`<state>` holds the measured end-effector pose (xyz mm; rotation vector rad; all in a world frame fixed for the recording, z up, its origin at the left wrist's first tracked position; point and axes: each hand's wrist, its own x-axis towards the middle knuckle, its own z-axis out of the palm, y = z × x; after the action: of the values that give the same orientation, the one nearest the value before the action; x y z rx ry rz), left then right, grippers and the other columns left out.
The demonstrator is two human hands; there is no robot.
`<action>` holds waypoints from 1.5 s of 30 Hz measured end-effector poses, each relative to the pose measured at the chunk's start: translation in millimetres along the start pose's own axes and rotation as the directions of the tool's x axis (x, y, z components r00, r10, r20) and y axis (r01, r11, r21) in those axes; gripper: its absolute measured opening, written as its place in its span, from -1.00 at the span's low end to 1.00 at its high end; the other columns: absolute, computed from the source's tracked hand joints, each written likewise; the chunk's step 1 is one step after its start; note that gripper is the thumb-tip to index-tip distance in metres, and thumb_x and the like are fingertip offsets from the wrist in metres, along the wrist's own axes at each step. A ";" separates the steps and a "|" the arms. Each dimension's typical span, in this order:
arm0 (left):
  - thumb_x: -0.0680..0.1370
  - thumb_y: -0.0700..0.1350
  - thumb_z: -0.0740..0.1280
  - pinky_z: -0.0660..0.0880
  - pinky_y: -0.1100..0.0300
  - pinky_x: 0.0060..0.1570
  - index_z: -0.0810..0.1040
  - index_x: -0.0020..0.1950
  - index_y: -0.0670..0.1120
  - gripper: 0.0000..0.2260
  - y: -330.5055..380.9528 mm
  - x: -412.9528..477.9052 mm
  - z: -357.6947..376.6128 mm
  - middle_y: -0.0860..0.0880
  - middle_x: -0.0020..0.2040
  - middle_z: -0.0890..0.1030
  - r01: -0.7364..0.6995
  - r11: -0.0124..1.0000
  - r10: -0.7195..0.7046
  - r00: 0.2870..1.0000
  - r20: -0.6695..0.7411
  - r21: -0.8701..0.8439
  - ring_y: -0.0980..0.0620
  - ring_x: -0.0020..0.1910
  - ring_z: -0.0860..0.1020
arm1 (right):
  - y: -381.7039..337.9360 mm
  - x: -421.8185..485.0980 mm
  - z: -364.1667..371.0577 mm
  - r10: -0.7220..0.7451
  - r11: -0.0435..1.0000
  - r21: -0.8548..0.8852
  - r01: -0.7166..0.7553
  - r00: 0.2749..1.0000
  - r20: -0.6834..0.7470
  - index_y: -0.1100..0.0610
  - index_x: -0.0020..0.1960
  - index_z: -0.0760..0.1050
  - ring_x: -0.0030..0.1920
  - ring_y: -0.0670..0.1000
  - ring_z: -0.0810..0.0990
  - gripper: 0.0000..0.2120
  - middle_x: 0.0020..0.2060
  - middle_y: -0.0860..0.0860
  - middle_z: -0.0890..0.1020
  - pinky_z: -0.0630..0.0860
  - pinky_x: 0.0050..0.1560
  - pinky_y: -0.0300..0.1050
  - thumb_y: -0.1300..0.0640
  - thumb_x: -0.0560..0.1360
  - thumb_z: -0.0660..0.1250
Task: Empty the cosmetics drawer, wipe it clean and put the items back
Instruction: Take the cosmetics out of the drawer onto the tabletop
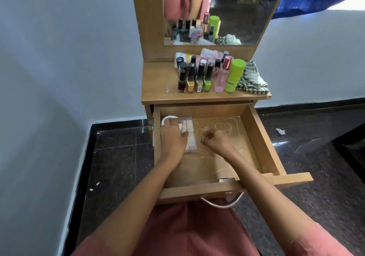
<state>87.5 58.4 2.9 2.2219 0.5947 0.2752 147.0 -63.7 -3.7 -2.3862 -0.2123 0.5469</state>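
The wooden drawer (260, 137) is pulled out, lined with a clear plastic sheet (223, 125). At its back left lie a white round jar (166, 118) and a pale pink flat packet (190, 137). My left hand (173, 137) lies over both, fingers curled round the packet's left edge. My right hand (216, 140) hovers over the liner in the drawer's middle, fingers curled, with nothing visible in them. On the dresser top (156, 86) stand several nail polish bottles (194, 78), a pink perfume bottle (222, 78), a green cylinder (235, 76) and a checked cloth (253, 80).
A mirror (237, 19) rises behind the dresser top. The drawer's metal handle (223, 203) hangs just above my lap. A white wall is on the left and dark tiled floor on both sides, with a scrap of paper (280, 131) to the right.
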 end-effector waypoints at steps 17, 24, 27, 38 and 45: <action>0.53 -0.16 0.29 0.15 0.04 0.43 -0.11 0.51 -0.14 -0.29 -9.9 -6.4 13.1 -0.07 0.53 -0.06 0.318 0.929 -0.281 0.939 0.196 -0.191 -0.13 0.49 0.07 | -22.7 12.0 42.6 -0.087 0.902 -0.411 0.136 0.987 0.135 0.18 0.47 0.01 0.27 0.24 0.43 -0.07 0.33 0.21 0.24 0.41 0.21 0.03 0.11 0.31 0.51; 0.52 -0.16 0.30 0.13 0.12 0.43 -0.09 0.51 -0.16 -0.29 -11.5 -6.3 12.7 -0.09 0.51 0.00 0.302 0.934 -0.270 0.947 0.176 -0.192 -0.09 0.49 0.10 | -4.7 16.7 30.5 -0.221 0.840 -0.452 0.301 0.950 0.220 0.13 0.44 0.17 0.22 0.23 0.47 -0.27 0.32 0.19 0.27 0.45 0.14 0.03 0.15 0.38 0.45; 0.52 -0.16 0.32 0.14 0.11 0.43 -0.10 0.51 -0.15 -0.27 -10.7 -7.0 12.8 -0.08 0.52 -0.01 0.313 0.921 -0.275 0.944 0.180 -0.233 -0.08 0.49 0.11 | 1.0 17.1 28.3 -0.245 0.827 -0.464 0.319 0.946 0.214 0.14 0.46 0.14 0.24 0.23 0.45 -0.26 0.34 0.19 0.26 0.42 0.19 0.03 0.14 0.39 0.44; 0.51 -0.11 0.33 0.19 0.10 0.39 -0.11 0.51 -0.14 -0.25 -9.8 -6.8 14.0 -0.06 0.52 -0.01 0.329 0.922 -0.295 0.938 0.179 -0.205 -0.09 0.48 0.11 | -2.3 13.5 34.6 -0.394 0.673 -0.613 0.413 0.902 0.176 0.17 0.34 0.26 0.13 0.19 0.56 -0.42 0.37 0.12 0.25 0.48 -0.05 -0.03 0.08 0.40 0.39; 0.50 -0.14 0.34 0.27 -0.01 0.40 -0.01 0.50 -0.14 -0.30 -9.3 -1.8 15.7 -0.12 0.45 0.18 0.402 0.840 -0.356 0.915 0.190 -0.363 -0.10 0.41 0.25 | 9.4 15.1 19.5 -0.283 0.791 -0.485 0.372 0.926 0.248 0.18 0.39 0.22 0.23 0.23 0.46 -0.34 0.35 0.17 0.23 0.43 0.17 0.05 0.18 0.38 0.44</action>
<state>88.9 52.5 -14.4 1.6723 0.8218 0.0501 152.1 -55.2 -28.2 -2.7324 -0.9475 0.5672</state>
